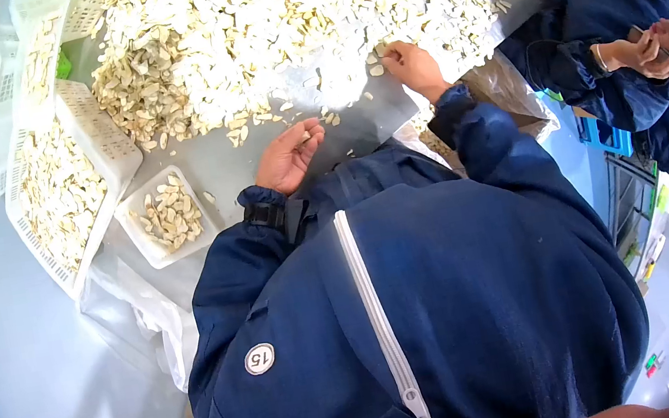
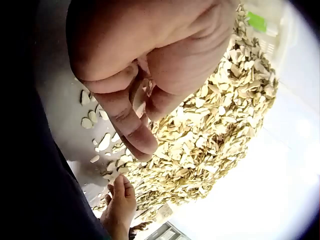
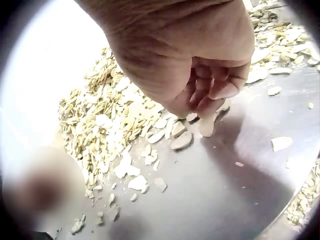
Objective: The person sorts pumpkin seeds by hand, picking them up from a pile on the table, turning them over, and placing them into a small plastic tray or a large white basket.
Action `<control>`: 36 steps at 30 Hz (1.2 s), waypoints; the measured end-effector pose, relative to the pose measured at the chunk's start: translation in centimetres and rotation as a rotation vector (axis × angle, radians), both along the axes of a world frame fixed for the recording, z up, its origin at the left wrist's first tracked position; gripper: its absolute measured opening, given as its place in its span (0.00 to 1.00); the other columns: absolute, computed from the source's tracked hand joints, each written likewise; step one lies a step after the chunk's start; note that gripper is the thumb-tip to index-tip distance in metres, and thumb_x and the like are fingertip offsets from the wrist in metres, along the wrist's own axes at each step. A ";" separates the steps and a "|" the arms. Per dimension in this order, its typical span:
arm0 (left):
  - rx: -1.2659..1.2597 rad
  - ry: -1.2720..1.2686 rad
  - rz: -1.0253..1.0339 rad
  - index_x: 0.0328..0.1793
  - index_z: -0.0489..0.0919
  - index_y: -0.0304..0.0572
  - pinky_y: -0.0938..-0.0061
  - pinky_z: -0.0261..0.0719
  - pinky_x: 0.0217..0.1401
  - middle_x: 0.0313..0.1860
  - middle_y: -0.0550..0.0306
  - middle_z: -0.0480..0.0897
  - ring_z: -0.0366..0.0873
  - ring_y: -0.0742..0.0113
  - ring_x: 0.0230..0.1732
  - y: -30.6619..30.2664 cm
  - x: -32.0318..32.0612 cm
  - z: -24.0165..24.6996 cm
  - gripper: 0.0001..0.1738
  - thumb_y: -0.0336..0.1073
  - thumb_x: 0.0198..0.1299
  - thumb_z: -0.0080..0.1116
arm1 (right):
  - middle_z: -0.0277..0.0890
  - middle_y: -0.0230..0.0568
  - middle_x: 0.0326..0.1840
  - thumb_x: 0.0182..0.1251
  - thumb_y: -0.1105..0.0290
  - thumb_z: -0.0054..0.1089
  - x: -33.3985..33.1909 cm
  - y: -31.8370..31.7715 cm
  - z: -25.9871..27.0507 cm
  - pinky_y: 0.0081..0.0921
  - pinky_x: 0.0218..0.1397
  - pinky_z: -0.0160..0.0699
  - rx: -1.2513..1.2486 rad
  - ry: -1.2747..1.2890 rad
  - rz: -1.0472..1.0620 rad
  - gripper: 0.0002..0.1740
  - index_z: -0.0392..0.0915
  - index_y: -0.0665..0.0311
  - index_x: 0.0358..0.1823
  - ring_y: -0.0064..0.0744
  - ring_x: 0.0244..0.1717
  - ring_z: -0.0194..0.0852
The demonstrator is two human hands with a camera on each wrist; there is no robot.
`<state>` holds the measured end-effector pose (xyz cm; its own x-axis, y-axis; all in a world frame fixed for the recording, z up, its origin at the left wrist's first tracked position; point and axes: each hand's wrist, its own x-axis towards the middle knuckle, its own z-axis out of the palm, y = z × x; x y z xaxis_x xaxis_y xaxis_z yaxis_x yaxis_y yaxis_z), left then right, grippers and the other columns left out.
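Pale, flat slices (image 1: pixel 239 49) lie in a broad heap on a metal table (image 1: pixel 232 168). My left hand (image 1: pixel 289 157), palm up and fingers curled, holds a slice (image 2: pixel 139 100) between thumb and fingers, just off the heap's near edge. My right hand (image 1: pixel 415 68) is at the heap's edge, further right; in the right wrist view its curled fingers (image 3: pixel 225 90) pinch a slice (image 3: pixel 206 126) just above the metal. Several loose slices (image 3: pixel 181 140) lie beside those fingertips.
A small white tray (image 1: pixel 133 232) of slices stands at the left, beside a large white perforated basket (image 1: pixel 116 156) also holding slices. Plastic bags (image 1: pixel 527 95) hang at the table's right edge. Another person (image 1: pixel 616 51) works at the right.
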<state>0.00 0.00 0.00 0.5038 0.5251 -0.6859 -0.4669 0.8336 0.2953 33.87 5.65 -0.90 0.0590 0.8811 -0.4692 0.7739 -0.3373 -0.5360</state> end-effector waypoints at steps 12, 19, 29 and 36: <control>0.018 0.064 -0.024 0.62 0.77 0.36 0.80 0.84 0.44 0.46 0.57 0.85 0.83 0.69 0.43 0.3 -0.1 1.3 0.18 0.40 0.75 0.52 | 0.81 0.42 0.41 0.62 0.67 0.58 -1.0 -0.4 0.2 0.42 0.47 0.79 0.237 -0.041 0.159 0.11 0.81 0.53 0.46 0.49 0.44 0.82; 0.025 0.074 -0.018 0.61 0.77 0.36 0.79 0.81 0.46 0.40 0.62 0.80 0.79 0.70 0.43 0.4 -0.1 1.2 0.17 0.38 0.75 0.54 | 0.81 0.45 0.42 0.66 0.68 0.54 -1.2 1.7 0.0 0.42 0.47 0.80 0.334 -0.059 -0.012 0.11 0.84 0.52 0.43 0.52 0.42 0.81; -0.005 0.057 -0.004 0.59 0.78 0.39 0.74 0.77 0.48 0.34 0.65 0.77 0.77 0.69 0.42 0.3 -0.3 0.8 0.16 0.42 0.75 0.53 | 0.81 0.39 0.44 0.63 0.63 0.63 -0.6 -0.3 1.0 0.39 0.51 0.80 0.108 -0.072 0.189 0.13 0.81 0.54 0.49 0.46 0.48 0.80; 0.013 0.054 -0.001 0.57 0.78 0.40 0.73 0.78 0.46 0.34 0.65 0.77 0.77 0.68 0.40 0.3 -0.3 0.5 0.14 0.41 0.74 0.52 | 0.80 0.40 0.47 0.65 0.65 0.60 -3.0 -0.1 -0.5 0.40 0.52 0.80 0.409 -0.133 0.215 0.13 0.81 0.53 0.50 0.49 0.49 0.79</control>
<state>-0.30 0.33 0.47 0.4663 0.5342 -0.7051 -0.4494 0.8296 0.3313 30.92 5.54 -1.40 -0.1083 0.9907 -0.0822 0.8740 0.0555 -0.4828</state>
